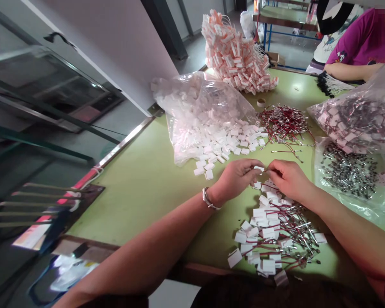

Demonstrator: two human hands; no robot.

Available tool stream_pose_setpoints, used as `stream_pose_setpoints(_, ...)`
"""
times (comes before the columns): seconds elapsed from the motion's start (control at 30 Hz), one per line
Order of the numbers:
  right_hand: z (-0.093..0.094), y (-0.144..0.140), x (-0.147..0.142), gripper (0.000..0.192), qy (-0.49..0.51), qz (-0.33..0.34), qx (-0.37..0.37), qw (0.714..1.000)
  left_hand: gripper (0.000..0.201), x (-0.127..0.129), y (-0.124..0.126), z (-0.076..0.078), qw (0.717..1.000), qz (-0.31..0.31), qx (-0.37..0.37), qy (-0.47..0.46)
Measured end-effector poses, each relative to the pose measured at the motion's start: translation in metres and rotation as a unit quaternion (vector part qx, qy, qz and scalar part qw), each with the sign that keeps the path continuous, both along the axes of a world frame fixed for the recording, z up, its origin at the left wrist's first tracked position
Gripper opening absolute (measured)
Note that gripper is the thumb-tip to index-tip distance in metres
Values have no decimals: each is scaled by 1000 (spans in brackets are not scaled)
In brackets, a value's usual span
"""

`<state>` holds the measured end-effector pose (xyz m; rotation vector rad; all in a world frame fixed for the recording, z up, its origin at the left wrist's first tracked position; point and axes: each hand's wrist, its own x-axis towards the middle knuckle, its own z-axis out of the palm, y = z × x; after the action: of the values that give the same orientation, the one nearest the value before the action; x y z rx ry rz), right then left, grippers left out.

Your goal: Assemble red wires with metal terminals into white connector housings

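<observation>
My left hand (234, 179), with a pale bracelet at the wrist, pinches a small white plastic connector housing (259, 168). The fingertips of my right hand (290, 179) are pinched together close to the housing's right end; whatever they hold is too small to make out. Below both hands lies a heap of white housings with short red wires (269, 233), their metal ends pointing right. Beyond my hands, loose white housings (224, 149) spill from a clear plastic bag (205, 98). A pile of loose red wires with metal terminals (284, 124) lies to the right of them.
A tall bundle of white-and-orange connectors (234, 55) and a tape roll (261, 102) stand at the back. At right are a bag of parts (359, 115) and metal pieces on plastic (349, 171). Across the green table (141, 188) sits a person in a purple sleeve (353, 42).
</observation>
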<state>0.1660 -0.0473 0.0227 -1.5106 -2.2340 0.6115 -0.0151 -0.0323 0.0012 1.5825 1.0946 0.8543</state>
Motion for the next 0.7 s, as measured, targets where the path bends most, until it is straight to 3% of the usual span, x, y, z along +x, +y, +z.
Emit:
stream_pose_setpoints(0.13, 2, -5, -5, 15, 36, 7, -3, 999, 18, -2, 3, 1, 988, -54, -115, -82)
stream_pose_setpoints(0.23, 8, 0, 1, 15, 35, 23, -42, 998, 19, 0, 4, 1, 986, -60, -128, -85)
stream_pose_setpoints(0.33, 11, 22, 22, 16, -22, 12, -51, 998, 17, 4, 3, -1, 995, -64, -67, -27)
stream_pose_setpoints(0.43, 4, 49, 47, 25, -119, -107, 84, 984, 14, 5, 2, -2, 988, -132, 73, 30)
stream_pose_setpoints(0.53, -11, 63, 61, 28, -221, -155, 95, 958, 20, -2, 5, -2, 971, -190, 145, 29)
stream_pose_setpoints(0.57, -16, 64, 61, 28, -245, -150, 92, 954, 25, -6, 8, -3, 974, -167, 150, 35)
stream_pose_setpoints(0.63, -22, 59, 57, 26, -273, -131, 95, 948, 27, -18, 18, -5, 981, -51, 165, 88)
stream_pose_setpoints(0.7, -23, 52, 51, 25, -280, -109, 95, 949, 21, -31, 29, -9, 961, 78, 205, 168)
